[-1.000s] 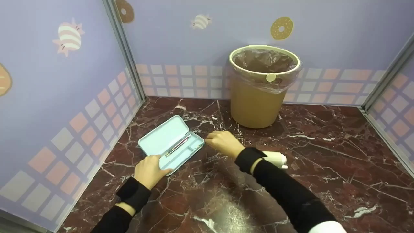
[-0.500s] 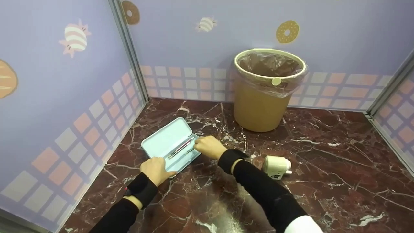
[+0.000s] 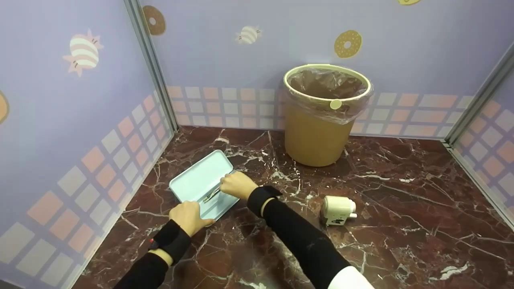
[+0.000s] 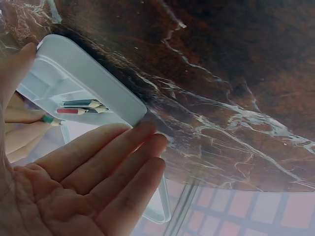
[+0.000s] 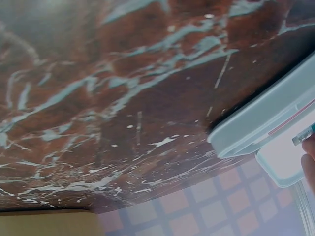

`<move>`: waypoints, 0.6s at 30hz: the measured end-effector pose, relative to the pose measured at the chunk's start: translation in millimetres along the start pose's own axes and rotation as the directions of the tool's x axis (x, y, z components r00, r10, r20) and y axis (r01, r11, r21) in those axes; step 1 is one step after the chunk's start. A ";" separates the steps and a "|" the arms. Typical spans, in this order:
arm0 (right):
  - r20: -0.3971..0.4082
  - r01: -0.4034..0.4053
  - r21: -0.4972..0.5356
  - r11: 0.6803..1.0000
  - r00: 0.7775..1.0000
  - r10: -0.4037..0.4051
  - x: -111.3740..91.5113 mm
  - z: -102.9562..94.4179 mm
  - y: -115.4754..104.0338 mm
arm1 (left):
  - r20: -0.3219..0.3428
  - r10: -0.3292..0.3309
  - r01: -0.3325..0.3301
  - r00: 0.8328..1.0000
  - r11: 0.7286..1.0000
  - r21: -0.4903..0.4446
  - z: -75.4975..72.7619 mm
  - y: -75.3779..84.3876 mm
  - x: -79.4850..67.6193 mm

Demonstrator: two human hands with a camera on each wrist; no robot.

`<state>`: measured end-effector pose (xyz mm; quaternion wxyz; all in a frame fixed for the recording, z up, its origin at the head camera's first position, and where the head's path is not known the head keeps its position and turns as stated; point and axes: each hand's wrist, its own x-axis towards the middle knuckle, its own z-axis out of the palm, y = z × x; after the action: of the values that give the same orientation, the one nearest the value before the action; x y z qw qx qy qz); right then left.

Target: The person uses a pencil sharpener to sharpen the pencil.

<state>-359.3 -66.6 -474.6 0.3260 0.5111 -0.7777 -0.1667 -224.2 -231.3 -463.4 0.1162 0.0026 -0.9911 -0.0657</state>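
Note:
A light blue pencil case [image 3: 200, 176] lies unfolded on the marbled surface, its lid leaning back toward the left wall. My left hand [image 3: 186, 216] rests at its near end, thumb on the front edge; in the left wrist view the other fingers are straight, tips at the case's corner. Over the far part of the tray, my right hand [image 3: 239, 185] pinches a green pencil [image 4: 47, 119], its sharpened tip pointing toward my left hand. The pencil's metal end [image 5: 299, 138] shows in the right wrist view. Several pencils, one a red pencil [image 4: 71, 111], lie in the tray.
A cream pencil sharpener [image 3: 337, 209] with a crank stands right of my right forearm. Near the back wall is a tan bin [image 3: 315, 140] lined with a clear bag. Small crumbs are scattered before the bin. Patterned walls [image 3: 108, 160] border the surface.
My right hand has moved left, from beside the case's far right corner to over its tray. The left hand has stayed at the near end. The sharpener has come into fuller view.

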 end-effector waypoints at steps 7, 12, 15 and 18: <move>0.047 0.011 -0.005 1.000 0.999 -0.011 6.1 9.6 -3.1 | -0.007 0.001 -0.001 1.000 1.000 0.005 0.5 -1.6 2.1; 0.051 0.012 0.020 1.000 0.999 -0.013 7.1 15.8 -2.4 | -0.004 0.001 -0.001 1.000 1.000 0.008 1.6 -3.2 1.5; 0.079 0.012 0.037 0.999 0.997 -0.015 9.6 13.8 -1.1 | -0.002 0.005 -0.005 1.000 1.000 0.008 1.5 -3.1 1.5; 0.124 0.015 0.050 0.999 0.992 -0.021 12.2 9.7 0.6 | -0.007 0.016 -0.016 1.000 1.000 0.015 1.1 -2.0 2.8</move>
<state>-369.5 -78.1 -477.3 0.2626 0.5145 -0.7957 -0.1820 -227.2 -233.2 -464.1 0.1202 -0.0043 -0.9911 -0.0573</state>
